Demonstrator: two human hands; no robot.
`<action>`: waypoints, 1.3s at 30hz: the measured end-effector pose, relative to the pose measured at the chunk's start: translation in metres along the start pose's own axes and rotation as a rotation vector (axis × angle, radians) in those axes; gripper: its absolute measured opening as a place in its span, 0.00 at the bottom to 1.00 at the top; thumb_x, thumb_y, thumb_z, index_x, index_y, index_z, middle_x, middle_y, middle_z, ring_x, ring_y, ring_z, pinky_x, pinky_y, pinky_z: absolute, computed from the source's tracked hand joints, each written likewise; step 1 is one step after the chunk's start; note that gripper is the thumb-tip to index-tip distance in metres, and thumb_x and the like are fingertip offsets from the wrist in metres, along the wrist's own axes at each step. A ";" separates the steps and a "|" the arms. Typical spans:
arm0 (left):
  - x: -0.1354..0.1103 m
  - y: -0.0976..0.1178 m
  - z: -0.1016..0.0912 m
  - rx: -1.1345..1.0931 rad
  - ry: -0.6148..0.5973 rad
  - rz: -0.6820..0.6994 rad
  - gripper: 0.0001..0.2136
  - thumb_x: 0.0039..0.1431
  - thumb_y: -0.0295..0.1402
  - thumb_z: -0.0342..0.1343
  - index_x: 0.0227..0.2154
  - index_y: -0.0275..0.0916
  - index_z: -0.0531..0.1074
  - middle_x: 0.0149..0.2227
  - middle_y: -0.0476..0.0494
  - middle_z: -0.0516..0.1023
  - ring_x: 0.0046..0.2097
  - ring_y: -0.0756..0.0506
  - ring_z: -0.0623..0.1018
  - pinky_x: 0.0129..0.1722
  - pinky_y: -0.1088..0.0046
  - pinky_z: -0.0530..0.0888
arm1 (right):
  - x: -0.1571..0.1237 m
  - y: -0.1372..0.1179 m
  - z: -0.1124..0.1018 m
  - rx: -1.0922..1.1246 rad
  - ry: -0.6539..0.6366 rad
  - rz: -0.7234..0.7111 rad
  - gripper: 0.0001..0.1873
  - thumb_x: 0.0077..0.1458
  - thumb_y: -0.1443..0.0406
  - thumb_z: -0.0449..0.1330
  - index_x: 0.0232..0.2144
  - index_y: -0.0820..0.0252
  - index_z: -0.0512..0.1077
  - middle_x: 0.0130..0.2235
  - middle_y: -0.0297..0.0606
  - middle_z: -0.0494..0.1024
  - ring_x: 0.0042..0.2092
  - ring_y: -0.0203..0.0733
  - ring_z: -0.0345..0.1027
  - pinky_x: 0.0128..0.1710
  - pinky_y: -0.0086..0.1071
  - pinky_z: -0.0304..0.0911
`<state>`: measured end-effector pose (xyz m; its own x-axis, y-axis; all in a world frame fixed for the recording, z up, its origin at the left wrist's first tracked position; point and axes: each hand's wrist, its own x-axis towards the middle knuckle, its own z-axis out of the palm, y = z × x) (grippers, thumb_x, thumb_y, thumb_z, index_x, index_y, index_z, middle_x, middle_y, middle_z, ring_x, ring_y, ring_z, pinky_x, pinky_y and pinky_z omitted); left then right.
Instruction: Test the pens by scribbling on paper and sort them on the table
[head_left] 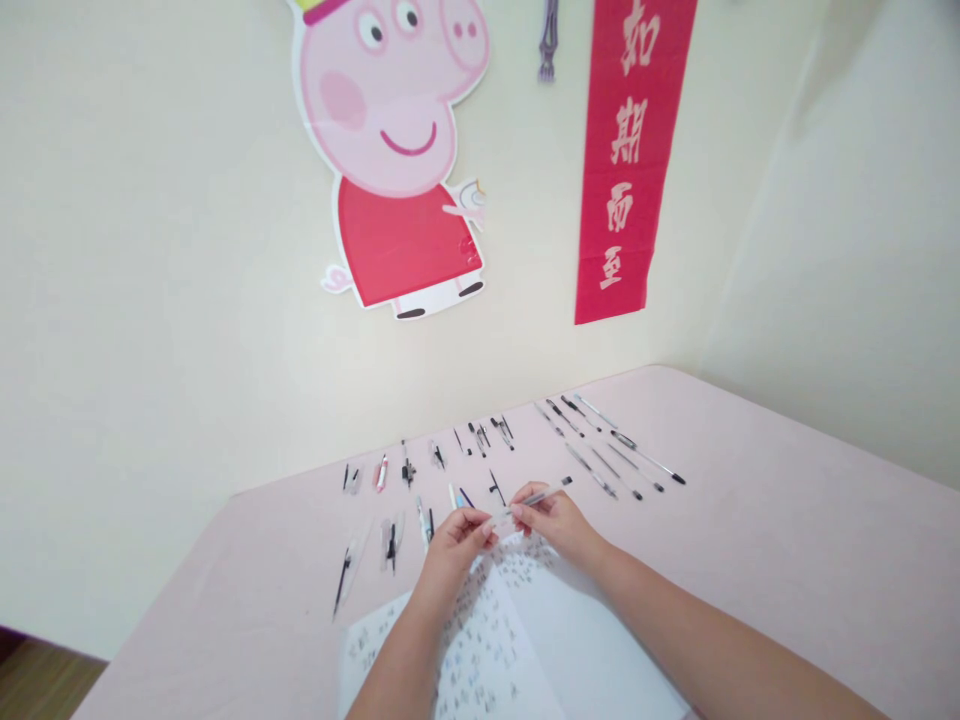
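A slim clear-barrelled pen (546,494) with a dark end is held in the air above the top edge of an open notebook (592,630). My right hand (559,522) pinches its barrel near the middle, and the dark end points up to the right. At the other end my left hand (456,540) closes its thumb and fingers on the pale tip part. Whether that part is joined to the barrel or separate, I cannot tell. Handwriting covers the notebook's left page; much of the right page is blank.
Pens and pen parts lie in rows on the pink table (787,560). Disassembled pieces, such as a black refill (342,580), are on the left; whole-looking pens (646,458) lie at the right. The wall behind carries a pig cutout (409,240) and a red banner (622,240).
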<state>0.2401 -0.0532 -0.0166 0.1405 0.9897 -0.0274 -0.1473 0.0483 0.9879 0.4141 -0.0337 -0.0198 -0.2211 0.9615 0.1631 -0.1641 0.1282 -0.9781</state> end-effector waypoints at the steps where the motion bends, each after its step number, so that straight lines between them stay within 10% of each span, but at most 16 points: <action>1: 0.000 0.000 0.000 0.000 -0.002 0.003 0.11 0.44 0.39 0.64 0.26 0.37 0.72 0.23 0.48 0.74 0.27 0.51 0.72 0.31 0.76 0.67 | 0.000 0.000 0.000 0.013 -0.005 0.000 0.18 0.43 0.53 0.65 0.27 0.62 0.69 0.21 0.31 0.70 0.22 0.33 0.63 0.24 0.29 0.60; 28: 0.003 -0.007 0.001 0.026 0.098 0.051 0.12 0.35 0.36 0.68 0.21 0.36 0.73 0.21 0.48 0.73 0.25 0.50 0.72 0.27 0.74 0.69 | 0.002 0.007 -0.002 0.171 -0.025 0.112 0.19 0.39 0.54 0.68 0.24 0.63 0.69 0.20 0.32 0.73 0.22 0.33 0.66 0.24 0.30 0.63; 39: 0.003 -0.005 0.001 -0.025 0.181 0.017 0.15 0.38 0.40 0.66 0.27 0.37 0.73 0.24 0.48 0.74 0.27 0.50 0.73 0.28 0.76 0.68 | 0.004 -0.004 -0.009 0.119 0.092 0.055 0.15 0.43 0.55 0.64 0.25 0.61 0.69 0.15 0.25 0.62 0.18 0.29 0.54 0.20 0.26 0.50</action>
<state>0.2419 -0.0504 -0.0211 -0.0407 0.9984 -0.0397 -0.1729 0.0321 0.9844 0.4228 -0.0281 -0.0166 -0.1445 0.9852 0.0917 -0.2681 0.0502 -0.9621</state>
